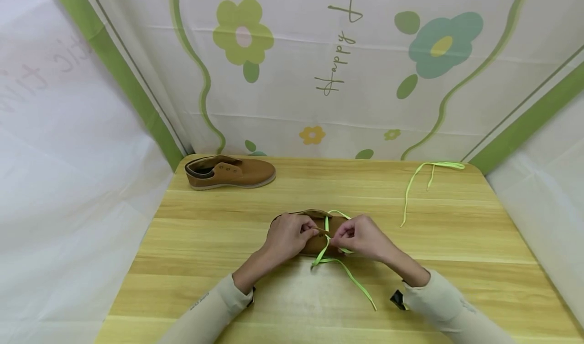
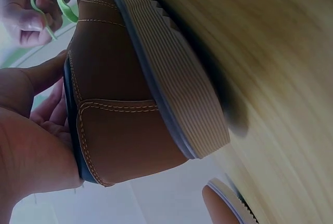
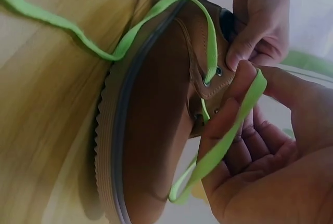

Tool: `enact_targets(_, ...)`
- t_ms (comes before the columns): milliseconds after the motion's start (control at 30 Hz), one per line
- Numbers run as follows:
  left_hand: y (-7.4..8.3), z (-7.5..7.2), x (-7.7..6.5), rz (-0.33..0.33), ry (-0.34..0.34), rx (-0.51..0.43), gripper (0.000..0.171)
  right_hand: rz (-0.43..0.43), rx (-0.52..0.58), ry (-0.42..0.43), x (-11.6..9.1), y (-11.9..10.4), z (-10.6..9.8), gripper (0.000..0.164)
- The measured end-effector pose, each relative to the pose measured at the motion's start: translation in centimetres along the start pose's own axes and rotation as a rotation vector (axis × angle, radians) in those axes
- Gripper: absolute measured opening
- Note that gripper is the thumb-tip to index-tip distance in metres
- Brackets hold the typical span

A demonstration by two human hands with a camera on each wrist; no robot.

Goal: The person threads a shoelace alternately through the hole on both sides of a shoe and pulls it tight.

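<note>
A brown shoe (image 3: pixel 151 115) lies sole down on the table in front of me, its toe to the right. My left hand (image 1: pixel 285 237) pinches the edge of its eyelet flap. A neon green shoelace (image 3: pixel 223 141) runs through eyelets at the front of the lacing, one end trailing onto the table on the near side. Between thumb and forefinger, my right hand (image 1: pixel 365 240) pinches the other part of the lace just above the flap, as the right wrist view shows. In the left wrist view the shoe's heel (image 2: pixel 130 141) hides part of the left fingers.
A second brown shoe (image 1: pixel 246 173), with bare eyelets, stands at the table's back left. Another green shoelace (image 1: pixel 412 176) lies loosely at the back right. The wooden table (image 1: pixel 191 278) ends at a printed fabric curtain (image 1: pixel 283 90) behind, with more fabric at both sides.
</note>
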State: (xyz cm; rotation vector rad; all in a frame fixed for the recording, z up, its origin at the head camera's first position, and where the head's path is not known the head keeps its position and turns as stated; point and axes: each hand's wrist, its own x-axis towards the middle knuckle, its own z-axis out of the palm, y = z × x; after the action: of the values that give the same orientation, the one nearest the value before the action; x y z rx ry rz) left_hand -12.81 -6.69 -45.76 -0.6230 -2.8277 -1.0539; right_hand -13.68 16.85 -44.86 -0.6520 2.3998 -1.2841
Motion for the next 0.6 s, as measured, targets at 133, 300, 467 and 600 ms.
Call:
enact_targets(133,0.0,0.0,0.0,-0.003,-0.003,-0.011,0.006,0.004,-0.016,0.006,0.3,0.1,0.5,0.016)
enact_targets(300,-0.1,0.1,0.0,0.005,-0.001,-0.005,0.006,0.013,-0.038,0.028,0.6,0.5,1.2,0.020)
enact_targets(467,-0.1,0.1,0.0,0.003,-0.003,-0.004,0.006,0.008,-0.075,0.077,0.8,0.6,1.9,0.021)
enact_targets(600,-0.1,0.0,0.0,-0.002,0.000,-0.005,0.006,-0.015,-0.115,0.139,0.9,0.7,2.4,0.019)
